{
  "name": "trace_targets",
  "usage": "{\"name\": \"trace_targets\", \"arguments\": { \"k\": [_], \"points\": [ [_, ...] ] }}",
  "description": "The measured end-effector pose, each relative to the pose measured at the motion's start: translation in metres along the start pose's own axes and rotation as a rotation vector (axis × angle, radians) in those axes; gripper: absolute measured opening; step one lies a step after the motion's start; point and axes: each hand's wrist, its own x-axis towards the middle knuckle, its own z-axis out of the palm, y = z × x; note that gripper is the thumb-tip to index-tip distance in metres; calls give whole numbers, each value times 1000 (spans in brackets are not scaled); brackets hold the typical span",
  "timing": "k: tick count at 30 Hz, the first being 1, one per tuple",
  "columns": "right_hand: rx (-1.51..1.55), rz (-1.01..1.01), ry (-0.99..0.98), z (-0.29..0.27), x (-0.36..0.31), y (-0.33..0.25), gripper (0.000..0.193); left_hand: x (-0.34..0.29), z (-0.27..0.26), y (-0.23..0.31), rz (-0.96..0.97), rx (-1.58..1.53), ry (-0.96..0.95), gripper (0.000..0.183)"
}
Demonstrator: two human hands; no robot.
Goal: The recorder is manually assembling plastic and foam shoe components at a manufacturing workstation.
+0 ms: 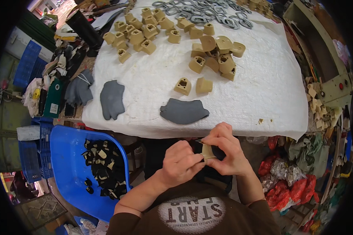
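In front of my body, just off the table's near edge, both hands hold a tan shoe heel (207, 150). My right hand (228, 150) grips it from the right, thumb and fingers closed at its lower and upper ends. My left hand (180, 162) is curled, its thumb and fingertips pinched against the heel's left side. A small dark edge shows at the heel's top; most of it is hidden. On the table lie two dark grey cut pieces, one (184, 111) straight ahead and another (112, 100) farther left. Two loose tan heels (182, 86) stand beyond the nearer piece.
A white woven sheet (145, 86) covers the table. Tan heels lie in piles (136, 35) toward the back, with grey loops (208, 13) beyond. At lower left stands a blue tub (68, 172) holding black-and-tan pieces (102, 166). Red plastic bags (290, 190) lie at right.
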Motion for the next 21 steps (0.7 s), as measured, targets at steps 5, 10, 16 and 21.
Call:
{"name": "trace_targets", "arguments": {
  "k": [5, 10, 16, 21],
  "points": [
    [-23, -35, -13, 2, -1, 1, 45, 7, -1, 3, 113, 26, -25, 23],
    [-93, -94, 61, -5, 4, -1, 43, -2, -12, 10, -203, -118, 83, 41],
    [-281, -201, -30, 2, 4, -9, 44, -4, -15, 6, -838, -583, -354, 43],
    [-68, -80, -43, -11, 8, -37, 62, -3, -17, -1, -894, -494, -74, 35]
  ]
}}
